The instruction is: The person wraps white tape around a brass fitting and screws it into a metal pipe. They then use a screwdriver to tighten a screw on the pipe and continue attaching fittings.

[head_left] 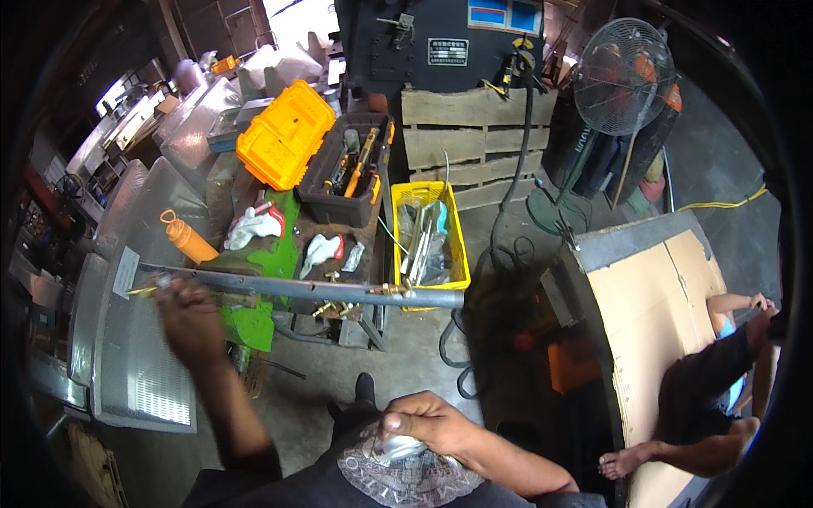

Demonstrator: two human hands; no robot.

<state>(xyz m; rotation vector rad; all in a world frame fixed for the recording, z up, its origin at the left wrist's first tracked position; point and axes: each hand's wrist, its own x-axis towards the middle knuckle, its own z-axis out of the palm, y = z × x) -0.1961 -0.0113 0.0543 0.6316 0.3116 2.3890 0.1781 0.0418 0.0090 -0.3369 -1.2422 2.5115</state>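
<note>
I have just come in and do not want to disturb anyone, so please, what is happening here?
A person is at a long grey metal bar, which crosses the near side of a work table. The left grip is by the bar's left end; it is blurred, so I cannot tell whether it holds the small brass-coloured piece beside it. The right grip holds a crumpled see-through bag near the lap. Brass fittings show near the bar's right end.
</note>
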